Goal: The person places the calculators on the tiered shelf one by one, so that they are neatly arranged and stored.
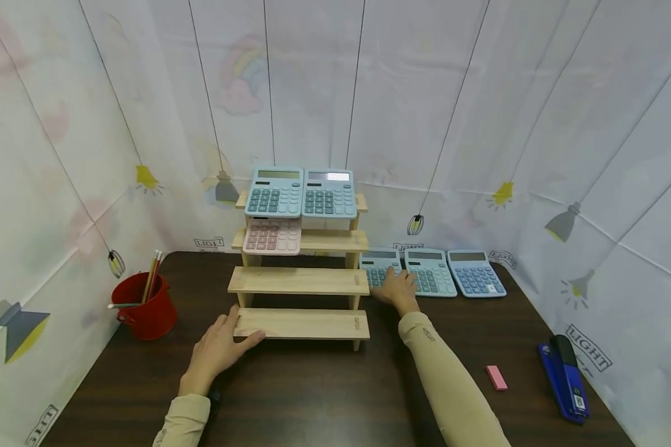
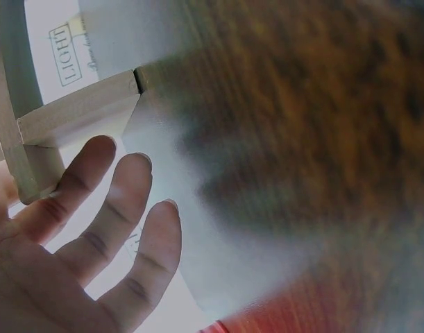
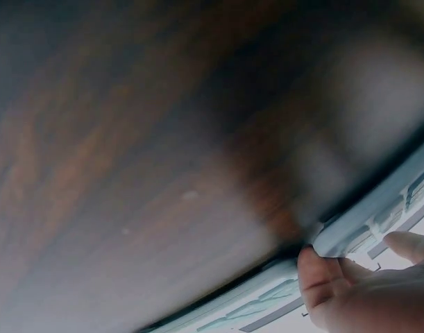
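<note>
Brightly lit, glaring calculator display (image 1: 328, 176), blurry wrist-view tabletop (image 2: 302, 139)

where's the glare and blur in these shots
Head view: mostly sharp, glare whitening the display of the top right calculator, soft sheen on the dark table; left wrist view: table grain blurred at right, left fingers clearer; right wrist view: table heavily blurred, right fingers somewhat clearer.

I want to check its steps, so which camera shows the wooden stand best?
The head view: the wooden stand shows there with all four steps. The left wrist view gives only part of it, close up beside the left hand; in the right wrist view I can make out none.
</note>
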Available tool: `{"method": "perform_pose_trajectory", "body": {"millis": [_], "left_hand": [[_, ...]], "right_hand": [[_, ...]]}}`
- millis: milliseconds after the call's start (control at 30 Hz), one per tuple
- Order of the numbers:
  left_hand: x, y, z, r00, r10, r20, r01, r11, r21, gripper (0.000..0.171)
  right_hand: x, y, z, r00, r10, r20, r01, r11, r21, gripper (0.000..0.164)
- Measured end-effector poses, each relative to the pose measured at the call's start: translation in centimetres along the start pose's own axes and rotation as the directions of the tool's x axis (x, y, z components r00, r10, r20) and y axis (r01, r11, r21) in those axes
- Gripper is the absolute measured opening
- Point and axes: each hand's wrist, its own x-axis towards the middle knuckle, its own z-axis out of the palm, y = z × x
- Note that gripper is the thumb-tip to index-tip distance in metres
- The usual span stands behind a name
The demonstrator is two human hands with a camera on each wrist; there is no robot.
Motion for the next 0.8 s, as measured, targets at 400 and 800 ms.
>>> {"method": "perform_pose_trajectory", "body": {"millis": [400, 800], "left_hand": [[-0.02, 0.26, -0.08, 1.000, 0.010, -0.014, -0.010, 1.000, -0.001, 0.112], [0.20, 0.07, 0.08, 1.000, 0.002, -0.016, -0.002, 1.000, 0.008, 0.113]], "right_hand": [[0.21, -0.47, 0.15, 0.999, 0.024, 0.038, -0.023, 0.999, -0.046, 0.093], [0.05, -0.29, 0.68, 0.999, 0.009, 0.042, -0.006, 0.997, -0.080, 0.106]]}}
